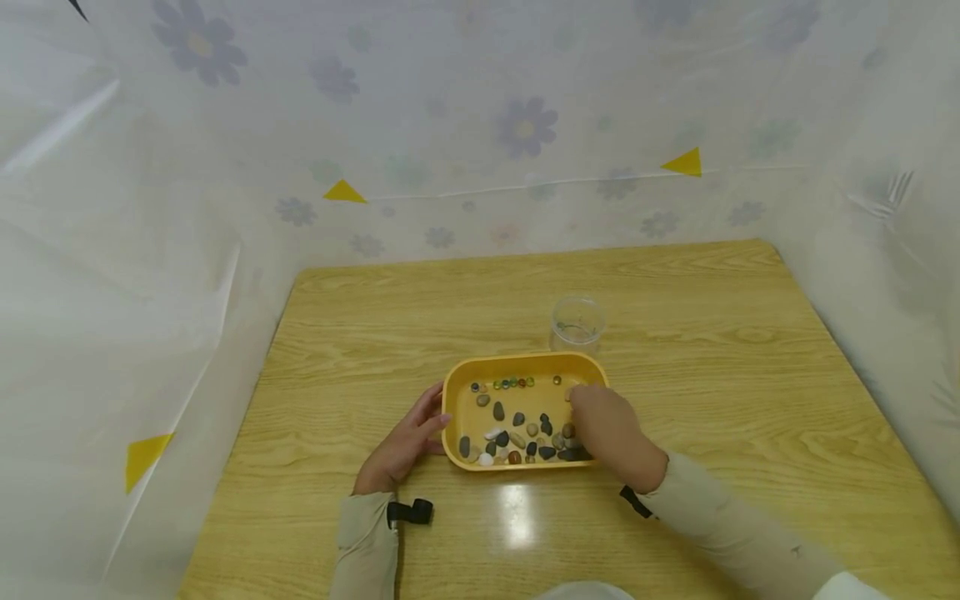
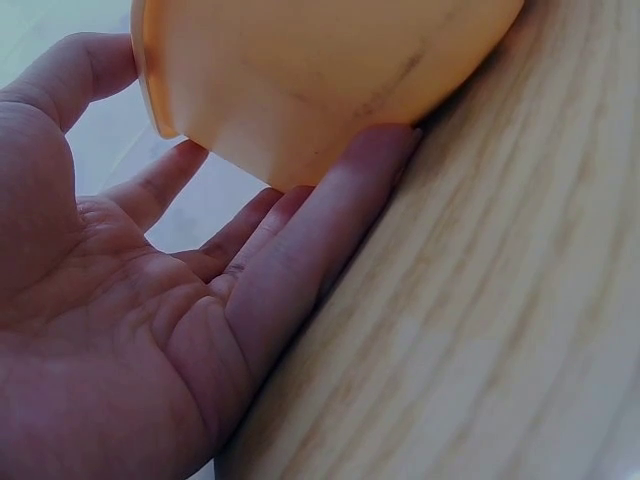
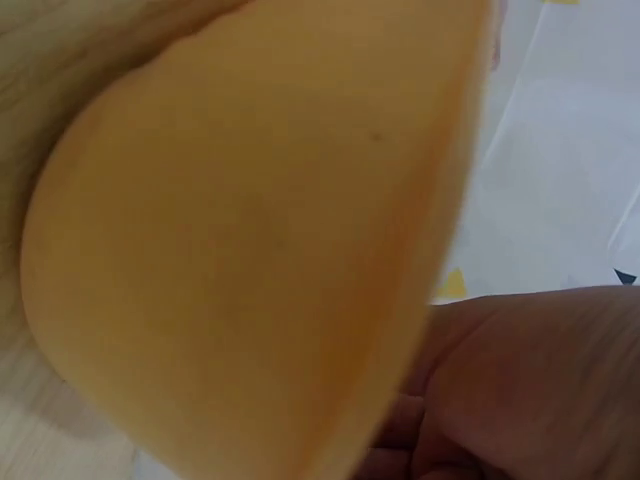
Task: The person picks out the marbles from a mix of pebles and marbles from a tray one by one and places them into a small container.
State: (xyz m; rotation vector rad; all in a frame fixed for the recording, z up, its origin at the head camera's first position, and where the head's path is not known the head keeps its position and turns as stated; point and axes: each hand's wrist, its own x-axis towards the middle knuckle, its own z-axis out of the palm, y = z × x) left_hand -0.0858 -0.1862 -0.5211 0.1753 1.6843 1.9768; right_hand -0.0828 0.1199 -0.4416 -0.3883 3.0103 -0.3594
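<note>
A yellow plastic tray (image 1: 465, 417) sits on the table, holding dark, grey, tan and white pebbles (image 1: 517, 439) mostly along its near side. Glass marbles (image 1: 513, 383) form a short row by its far wall, with one more marble (image 1: 557, 380) to the right. My left hand (image 1: 405, 437) holds the tray's left end, thumb at the rim and fingers against the outer wall, as the left wrist view shows. My right hand (image 1: 611, 429) reaches over the right end with curled fingers inside. The tray wall hides the fingertips in the right wrist view; I cannot tell what they hold.
A clear round container (image 1: 577, 321) with a little green inside stands just behind the tray. The wood-grain table (image 1: 360, 333) is bordered by plastic sheeting (image 1: 480, 108) with flower prints and yellow tape triangles. A white rounded edge (image 1: 585, 592) shows at the near side.
</note>
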